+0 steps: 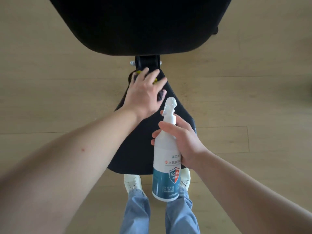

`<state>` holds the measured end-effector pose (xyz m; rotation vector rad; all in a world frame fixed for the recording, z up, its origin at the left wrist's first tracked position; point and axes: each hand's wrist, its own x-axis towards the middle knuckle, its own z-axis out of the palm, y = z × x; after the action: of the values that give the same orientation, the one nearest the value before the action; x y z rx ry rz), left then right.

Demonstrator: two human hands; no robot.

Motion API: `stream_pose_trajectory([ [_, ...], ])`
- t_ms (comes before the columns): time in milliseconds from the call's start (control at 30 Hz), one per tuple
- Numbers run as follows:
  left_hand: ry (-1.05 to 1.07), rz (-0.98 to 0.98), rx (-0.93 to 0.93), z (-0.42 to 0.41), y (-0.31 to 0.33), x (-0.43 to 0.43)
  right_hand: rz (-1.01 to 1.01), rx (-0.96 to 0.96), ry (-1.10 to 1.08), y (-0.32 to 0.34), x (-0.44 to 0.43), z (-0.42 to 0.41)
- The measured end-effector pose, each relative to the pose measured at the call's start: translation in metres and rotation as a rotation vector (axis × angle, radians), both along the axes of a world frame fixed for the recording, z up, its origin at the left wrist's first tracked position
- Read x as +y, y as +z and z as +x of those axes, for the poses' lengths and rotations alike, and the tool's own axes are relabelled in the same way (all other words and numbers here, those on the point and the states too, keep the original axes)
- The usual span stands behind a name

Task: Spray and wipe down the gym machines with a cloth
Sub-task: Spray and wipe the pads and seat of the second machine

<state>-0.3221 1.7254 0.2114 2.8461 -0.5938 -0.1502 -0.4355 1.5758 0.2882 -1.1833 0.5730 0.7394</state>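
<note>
Pale wood floor (50, 81) surrounds the seat pad (135, 146), where the left hand (143, 95) presses the cloth (161, 97) with spread fingers (155, 73), the right hand (182, 141) gripping the spray bottle (166, 166): wiping seems underway, backrest (140, 22) maybe left.

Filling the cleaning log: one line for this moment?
left hand: presses cloth on seat pad | right hand: holds spray bottle
</note>
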Motion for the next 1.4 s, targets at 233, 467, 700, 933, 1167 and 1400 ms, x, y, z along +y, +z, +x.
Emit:
stream_pose_trajectory([
  [233, -0.326, 0.074, 0.145, -0.075, 0.026, 0.011, -0.014, -0.05, -0.103, 0.011, -0.03, 0.01],
  [467, 0.041, 0.192, 0.168, -0.078, 0.026, 0.011, 0.02, -0.029, -0.138, 0.021, -0.047, 0.007],
  [700, 0.32, 0.134, 0.187, -0.023, 0.011, -0.067, -0.012, -0.045, -0.11, 0.023, -0.081, -0.002],
  [933, -0.113, 0.084, 0.119, -0.086, 0.021, -0.09, -0.04, -0.033, -0.151, 0.026, -0.098, -0.01],
  [1167, -0.403, 0.035, 0.174, -0.125, 0.024, -0.086, -0.056, -0.013, 0.042, 0.044, -0.091, -0.004],
  [1400, 0.175, 0.14, 0.15, -0.012, 0.012, -0.02, -0.057, -0.007, 0.061, 0.038, -0.05, 0.011],
])
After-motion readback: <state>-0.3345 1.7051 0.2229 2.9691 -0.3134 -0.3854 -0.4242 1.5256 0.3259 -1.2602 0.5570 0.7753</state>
